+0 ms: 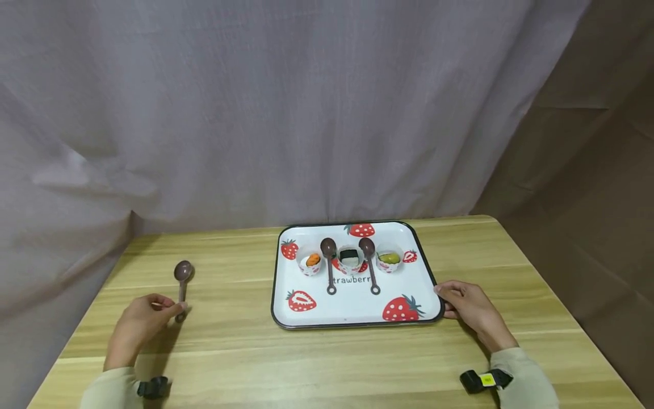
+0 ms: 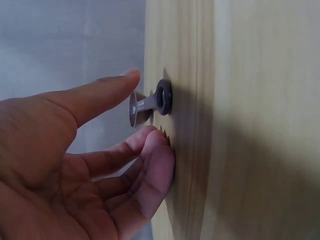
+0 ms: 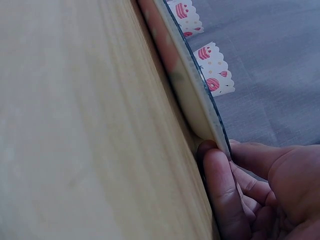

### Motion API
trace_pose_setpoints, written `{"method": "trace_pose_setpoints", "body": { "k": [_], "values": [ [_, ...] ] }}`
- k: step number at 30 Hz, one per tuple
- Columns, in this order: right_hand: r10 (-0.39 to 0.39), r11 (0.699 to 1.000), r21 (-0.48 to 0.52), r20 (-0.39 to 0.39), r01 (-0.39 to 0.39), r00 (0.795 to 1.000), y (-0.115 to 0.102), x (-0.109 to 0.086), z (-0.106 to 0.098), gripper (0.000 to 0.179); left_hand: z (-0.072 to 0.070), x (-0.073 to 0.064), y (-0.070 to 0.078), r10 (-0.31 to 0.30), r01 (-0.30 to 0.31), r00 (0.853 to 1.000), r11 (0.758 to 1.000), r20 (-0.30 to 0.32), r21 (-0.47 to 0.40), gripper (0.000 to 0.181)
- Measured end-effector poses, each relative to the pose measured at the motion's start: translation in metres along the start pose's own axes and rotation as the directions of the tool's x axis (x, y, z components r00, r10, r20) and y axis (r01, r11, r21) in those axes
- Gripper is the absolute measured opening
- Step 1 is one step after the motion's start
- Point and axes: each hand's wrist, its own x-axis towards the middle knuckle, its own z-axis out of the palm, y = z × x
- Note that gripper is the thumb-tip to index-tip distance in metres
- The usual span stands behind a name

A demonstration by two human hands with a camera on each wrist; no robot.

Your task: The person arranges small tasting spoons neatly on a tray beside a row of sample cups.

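On the left of the table lies a brown spoon point(image 1: 183, 272), bowl pointing away. My left hand point(image 1: 145, 321) is at its handle; in the left wrist view the thumb and curved fingers point(image 2: 159, 167) stand apart on either side of the handle end point(image 2: 164, 97). With the thumb above and fingers beneath, my right hand point(image 1: 475, 309) holds the near right corner of a white strawberry-print tray point(image 1: 352, 309). The right wrist view shows the tray's rim point(image 3: 215, 125) between thumb and fingers.
Three small paper cups point(image 1: 309, 267) stand in the tray, holding an orange piece, a black-and-white piece and a green piece. Two brown spoons point(image 1: 329, 267) lie between them. A grey curtain point(image 1: 306, 113) hangs behind the wooden table point(image 1: 306, 363).
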Motion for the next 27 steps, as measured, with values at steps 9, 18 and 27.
{"method": "trace_pose_setpoints", "body": {
  "k": [9, 18, 27],
  "values": [
    [-0.001, 1.0, 0.017, 0.007, 0.001, 1.0, 0.001, 0.0, 0.0, 0.047, 0.007, 0.005, 0.004, 0.002, -0.002, 1.0, 1.0, -0.03, 0.002, 0.044],
    [-0.007, 1.0, 0.004, -0.005, 0.007, 1.0, 0.002, 0.001, 0.0, 0.044, 0.009, 0.005, 0.011, 0.012, -0.01, 0.999, 0.998, -0.031, 0.064, 0.04],
    [-0.012, 1.0, 0.009, -0.006, 0.013, 1.0, 0.002, 0.002, 0.001, 0.045, 0.011, 0.002, 0.012, 0.037, -0.031, 0.997, 0.996, -0.069, 0.085, 0.032]
  ]
}}
